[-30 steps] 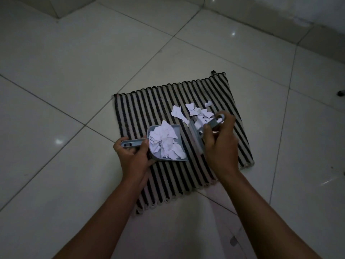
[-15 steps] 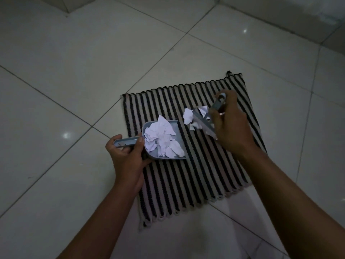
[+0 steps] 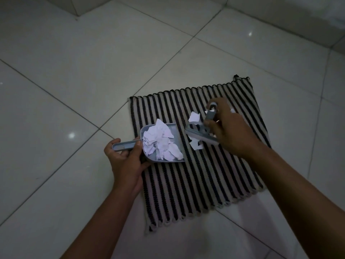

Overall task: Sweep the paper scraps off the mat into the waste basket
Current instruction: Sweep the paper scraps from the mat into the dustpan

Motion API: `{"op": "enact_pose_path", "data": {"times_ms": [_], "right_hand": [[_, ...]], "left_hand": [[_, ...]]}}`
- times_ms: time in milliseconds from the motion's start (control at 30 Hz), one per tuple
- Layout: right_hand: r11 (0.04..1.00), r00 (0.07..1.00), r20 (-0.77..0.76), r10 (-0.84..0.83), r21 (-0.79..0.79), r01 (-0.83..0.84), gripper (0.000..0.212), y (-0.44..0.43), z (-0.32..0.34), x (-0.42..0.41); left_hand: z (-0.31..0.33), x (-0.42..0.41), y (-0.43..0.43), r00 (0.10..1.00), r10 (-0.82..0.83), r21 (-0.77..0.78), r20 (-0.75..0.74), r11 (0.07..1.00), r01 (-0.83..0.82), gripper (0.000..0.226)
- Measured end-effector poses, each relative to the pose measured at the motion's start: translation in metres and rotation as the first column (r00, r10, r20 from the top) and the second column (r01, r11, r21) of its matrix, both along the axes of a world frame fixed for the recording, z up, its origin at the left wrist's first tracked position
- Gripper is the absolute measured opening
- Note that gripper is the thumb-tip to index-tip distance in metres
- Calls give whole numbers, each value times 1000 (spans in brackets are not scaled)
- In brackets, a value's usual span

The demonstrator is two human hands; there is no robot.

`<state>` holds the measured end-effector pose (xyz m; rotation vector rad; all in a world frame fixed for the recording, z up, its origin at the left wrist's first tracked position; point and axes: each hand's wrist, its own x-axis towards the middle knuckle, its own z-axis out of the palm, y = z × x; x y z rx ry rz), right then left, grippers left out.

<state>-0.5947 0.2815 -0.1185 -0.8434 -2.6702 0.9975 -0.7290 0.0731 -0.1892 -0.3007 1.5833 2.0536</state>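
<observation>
Scraps (image 3: pixel 162 144) mostly sit in the dustpan (image 3: pixel 175 144) our left hand (image 3: pixel 125 159) grips near the mat's (image 3: pixel 186 184) left edge, while our right (image 3: pixel 229 131), fist around the brush (image 3: pixel 203 136), chases the last few; no basket in sight.

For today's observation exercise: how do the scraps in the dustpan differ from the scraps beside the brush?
The scraps in the dustpan form a large heap inside the grey pan; the scraps by the brush are few and lie loose on the striped mat. The left hand holds the first lot; the right hand's brush touches the second. Both are torn white paper.

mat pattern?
The mat has narrow black and cream stripes running its length, seen clearly in the head view.
</observation>
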Motion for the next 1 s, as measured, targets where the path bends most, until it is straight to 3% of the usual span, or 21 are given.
{"op": "enact_pose_path", "data": {"times_ms": [100, 200, 400, 633, 867, 1000], "right_hand": [[992, 986, -113, -121, -39, 118, 33, 13, 0, -5], [976, 955, -227, -193, 53, 210, 28, 26, -8, -23], [988, 986, -85, -143, 51, 148, 26, 14, -20, -42], [998, 996, -87, -33, -49, 29, 32, -6, -16, -2], [962, 949, -158, -272, -72, 264, 25, -23, -13, 19], [969, 964, -129, -232, -118, 217, 19, -62, -22, 18]], "left_hand": [[0, -1, -2, 1000, -7, -5, 2, 1000, 7, 47], [0, -1, -4, 1000, -17, -3, 4, 1000, 17, 47], [-3, -1, -6, 1000, -19, -14, 0, 1000, 19, 48], [-5, 3, -5, 999, -35, -24, 0, 999, 35, 49], [-3, 9, -6, 994, -110, -60, -4, 992, 110, 49], [-1, 11, -5, 992, -125, -64, -11, 990, 124, 49]]}}
